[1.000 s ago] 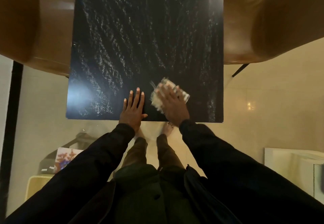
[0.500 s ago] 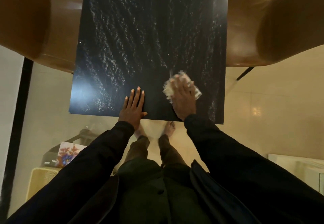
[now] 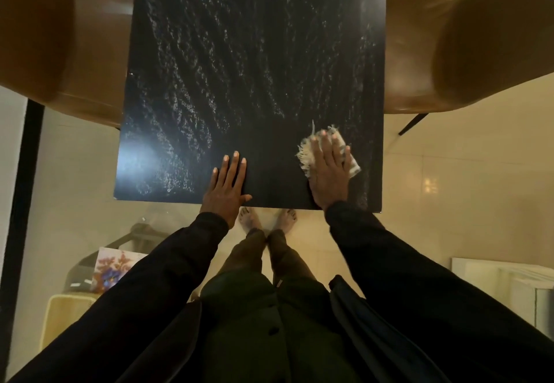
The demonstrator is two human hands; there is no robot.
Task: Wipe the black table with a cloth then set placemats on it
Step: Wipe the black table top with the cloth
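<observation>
The right hand (image 3: 328,172) lies flat on a pale, frayed cloth (image 3: 304,157), fingers straight and spread. Its grip is open, pressing the cloth down rather than clutching it. The cloth sits on the black counter (image 3: 254,52) toward the near right corner, its fringe showing left of the fingers. The left hand (image 3: 226,189) rests palm-down at the counter's near edge, left of the cloth and apart from it, its grip open, holding nothing. A streaky sheen covers much of the counter. A left chair (image 3: 60,52) and a right chair (image 3: 449,52), both brown, flank it.
</observation>
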